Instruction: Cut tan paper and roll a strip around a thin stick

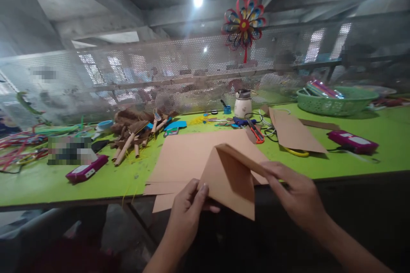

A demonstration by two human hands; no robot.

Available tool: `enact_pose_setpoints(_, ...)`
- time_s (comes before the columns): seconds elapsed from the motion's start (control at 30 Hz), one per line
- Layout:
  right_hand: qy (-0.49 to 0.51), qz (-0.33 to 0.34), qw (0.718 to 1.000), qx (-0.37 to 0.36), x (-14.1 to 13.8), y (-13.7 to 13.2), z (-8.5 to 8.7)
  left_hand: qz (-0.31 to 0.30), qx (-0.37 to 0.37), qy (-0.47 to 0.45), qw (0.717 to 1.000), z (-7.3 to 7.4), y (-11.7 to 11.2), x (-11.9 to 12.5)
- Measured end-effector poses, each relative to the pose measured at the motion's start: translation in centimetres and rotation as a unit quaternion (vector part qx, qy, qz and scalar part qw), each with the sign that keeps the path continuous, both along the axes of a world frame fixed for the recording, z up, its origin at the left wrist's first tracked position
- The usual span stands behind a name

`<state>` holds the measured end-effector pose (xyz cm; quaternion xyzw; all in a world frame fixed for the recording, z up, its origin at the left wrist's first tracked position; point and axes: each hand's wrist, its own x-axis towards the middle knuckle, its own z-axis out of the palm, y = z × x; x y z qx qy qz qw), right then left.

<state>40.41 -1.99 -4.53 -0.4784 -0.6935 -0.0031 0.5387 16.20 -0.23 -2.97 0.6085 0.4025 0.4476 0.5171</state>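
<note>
A sheet of brown kraft paper (221,179), bent over into a peaked fold, is held up in front of the table edge. My left hand (188,204) pinches its lower left edge between thumb and fingers. At the other side, my right hand (294,187) grips the folded right edge, thumb below and fingers on top. Behind the held piece, more flat brown sheets (182,153) lie stacked on the green table, some jutting past its front edge.
Rolled brown paper tubes (128,145) and brown fibre lie at left. A red utility knife (256,132), a white jar (243,106), and a brown sheet (294,132) are at right-centre. Purple power strips (352,141) sit on the table. A green basket (336,101) stands far right.
</note>
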Motion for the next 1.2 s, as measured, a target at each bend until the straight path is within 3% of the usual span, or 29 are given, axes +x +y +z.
enact_pose_setpoints(0.07, 0.042, -0.048, 0.998, -0.018, 1.0, 1.8, 0.9, 0.005, -0.013, -0.004, 1.0, -0.1, 0.6, 0.2)
enact_pose_setpoints(0.13, 0.089, -0.047, 0.993, -0.056, 1.9, 4.2, 1.9, 0.01, -0.029, 0.004, 1.0, 0.0, 1.2, 0.3)
enact_pose_setpoints(0.3, 0.201, 0.048, 0.972, -0.11, 2.7, 11.4, 4.1, 0.039, -0.043, 0.105, 0.993, 1.0, 3.1, 0.7)
enact_pose_setpoints(0.43, 0.212, 0.042, 0.962, -0.169, 2.2, 16.3, 5.2, 0.093, 0.062, 0.244, 0.963, 1.9, 5.3, 0.4)
enact_pose_setpoints(0.53, 0.189, 0.013, 0.962, -0.197, 2.1, 18.8, 4.7, 0.129, 0.12, 0.299, 0.938, 1.8, 6.8, -0.1)
enact_pose_setpoints(0.6, 0.166, -0.007, 0.962, -0.216, 2.1, 20.0, 3.8, 0.137, 0.11, 0.308, 0.935, 1.5, 7.5, -0.5)
enact_pose_setpoints(0.7, 0.113, -0.047, 0.963, -0.241, 2.2, 21.4, 2.0, 0.097, 0.073, 0.357, 0.926, 1.0, 8.2, -0.7)
enact_pose_setpoints(0.8, 0.05, -0.079, 0.963, -0.252, 2.4, 22.2, 0.9, 0.044, 0.05, 0.422, 0.904, 0.8, 8.9, -0.8)
enact_pose_setpoints(0.9, 0.005, -0.105, 0.963, -0.248, 2.6, 22.0, 0.8, 0.027, 0.062, 0.438, 0.897, 0.8, 9.6, -0.7)
enact_pose_setpoints(1.03, -0.07, -0.162, 0.974, -0.145, 2.7, 19.3, 1.8, 0.027, 0.055, 0.438, 0.897, 0.4, 10.1, -0.5)
enact_pose_setpoints(1.1, -0.064, -0.1, 0.986, -0.115, 2.5, 17.0, 2.5, 0.037, 0.049, 0.443, 0.894, 0.3, 10.1, -0.3)
enact_pose_setpoints(1.17, -0.033, 0.016, 0.986, -0.165, 2.3, 14.9, 2.9, 0.029, 0.043, 0.458, 0.888, 0.4, 10.0, -0.2)
enact_pose_setpoints(1.2, -0.018, 0.041, 0.984, -0.17, 2.3, 14.0, 3.0, 0.028, 0.043, 0.465, 0.884, 0.6, 10.0, -0.2)
